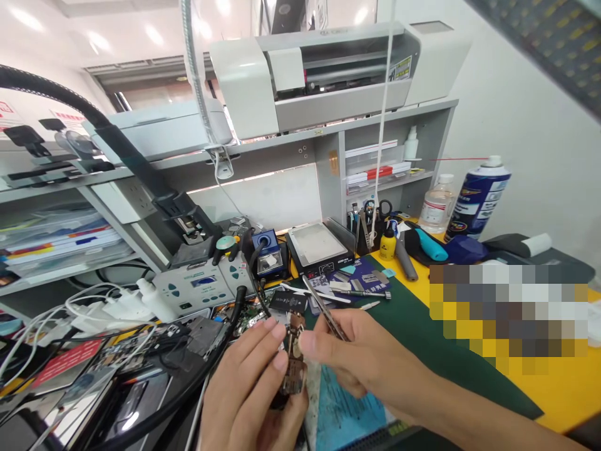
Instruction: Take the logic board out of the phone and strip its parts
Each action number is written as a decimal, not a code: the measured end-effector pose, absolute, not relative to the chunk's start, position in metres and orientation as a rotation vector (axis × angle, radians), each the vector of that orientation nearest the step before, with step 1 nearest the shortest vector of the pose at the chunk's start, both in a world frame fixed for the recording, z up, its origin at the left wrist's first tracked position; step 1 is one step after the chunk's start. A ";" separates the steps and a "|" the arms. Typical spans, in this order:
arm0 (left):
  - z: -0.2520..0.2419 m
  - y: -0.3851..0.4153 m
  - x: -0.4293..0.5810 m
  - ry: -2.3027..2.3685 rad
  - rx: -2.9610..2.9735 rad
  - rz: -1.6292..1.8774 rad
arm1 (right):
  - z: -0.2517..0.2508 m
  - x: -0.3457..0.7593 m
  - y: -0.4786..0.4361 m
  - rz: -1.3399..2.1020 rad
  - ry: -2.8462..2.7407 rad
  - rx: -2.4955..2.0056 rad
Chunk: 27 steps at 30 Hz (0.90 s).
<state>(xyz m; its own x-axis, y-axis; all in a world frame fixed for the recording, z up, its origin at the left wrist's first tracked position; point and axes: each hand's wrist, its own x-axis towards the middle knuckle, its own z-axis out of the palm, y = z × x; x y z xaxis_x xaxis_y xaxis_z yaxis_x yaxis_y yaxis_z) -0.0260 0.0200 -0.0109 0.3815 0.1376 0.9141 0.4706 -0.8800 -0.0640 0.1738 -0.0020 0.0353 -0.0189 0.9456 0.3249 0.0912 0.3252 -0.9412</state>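
Observation:
My left hand [253, 382] is closed around a small circuit board [293, 369] with brown, copper-coloured plates, held near the bottom middle of the head view. My right hand [357, 351] grips a pair of metal tweezers [323, 307], which point up and to the left, away from the board. The right thumb tip meets or nearly meets the board's edge; its exact contact is hidden. The lower part of the board is covered by my left fingers. Just beyond lies a flat black part [287, 302] that looks like a phone battery.
A blue worn mat [347, 401] lies under my right hand on a green mat [422, 338]. Phones [136, 401] and cables crowd the left. Behind stand a soldering station [192, 285], a heating plate [319, 241], a yellow bottle [387, 243] and a spray can [477, 197].

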 end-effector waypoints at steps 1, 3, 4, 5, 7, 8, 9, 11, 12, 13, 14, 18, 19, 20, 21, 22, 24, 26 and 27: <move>-0.010 0.019 -0.025 -0.545 -2.363 -1.497 | 0.037 0.174 -0.001 1.226 -1.404 -0.986; -0.009 0.017 -0.024 -0.567 -2.424 -1.501 | 0.039 0.175 0.000 1.669 -1.282 -0.908; -0.009 0.016 -0.024 -0.576 -2.444 -1.510 | 0.039 0.175 0.001 1.752 -1.218 -0.890; -0.009 0.016 -0.023 -0.583 -2.458 -1.521 | 0.039 0.176 0.001 1.792 -1.179 -0.875; -0.009 0.015 -0.022 -0.608 -2.476 -1.563 | 0.038 0.177 0.002 1.844 -1.133 -0.842; -0.009 0.014 -0.021 -0.630 -2.488 -1.602 | 0.038 0.178 0.002 1.863 -1.113 -0.826; -0.010 0.014 -0.020 -0.663 -2.502 -1.659 | 0.037 0.179 0.002 1.876 -1.101 -0.812; -0.010 0.012 -0.018 -0.741 -2.502 -1.826 | 0.036 0.181 0.001 1.859 -1.122 -0.803; -0.011 0.012 -0.016 -0.781 -2.486 -1.922 | 0.035 0.182 0.000 1.808 -1.169 -0.814; -0.011 0.011 -0.014 -0.813 -2.464 -2.009 | 0.035 0.182 -0.001 1.719 -1.240 -0.838; -0.011 0.011 -0.013 -0.832 -2.441 -2.084 | 0.034 0.182 -0.002 1.595 -1.319 -0.877; -0.010 0.008 -0.008 -0.879 -2.392 -2.230 | 0.029 0.177 -0.007 0.977 -1.550 -1.045; -0.010 0.007 -0.008 -0.889 -2.402 -2.230 | 0.027 0.175 -0.007 0.841 -1.585 -1.051; -0.010 0.007 -0.008 -0.886 -2.412 -2.219 | 0.026 0.173 -0.008 0.714 -1.619 -1.036; -0.010 0.006 -0.007 -0.867 -2.417 -2.204 | 0.026 0.172 -0.008 0.594 -1.648 -1.007; -0.010 0.006 -0.008 -0.845 -2.422 -2.185 | 0.026 0.170 -0.009 0.488 -1.669 -0.977; -0.011 0.005 -0.008 -0.830 -2.421 -2.166 | 0.026 0.170 -0.009 0.339 -1.690 -0.932; -0.011 0.004 -0.008 -0.851 -2.431 -2.174 | 0.027 0.170 -0.010 0.270 -1.686 -0.905; -0.012 0.004 -0.008 -0.870 -2.442 -2.179 | 0.027 0.171 -0.010 0.257 -1.682 -0.895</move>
<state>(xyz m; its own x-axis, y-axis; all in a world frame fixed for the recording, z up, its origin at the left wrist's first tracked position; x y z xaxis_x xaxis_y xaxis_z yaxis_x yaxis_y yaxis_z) -0.0081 0.0041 -0.0119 0.0541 0.5210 0.8518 0.2092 -0.8400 0.5006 0.1706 -0.0100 0.0271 -0.0533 0.6732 0.7375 0.4222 0.6845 -0.5943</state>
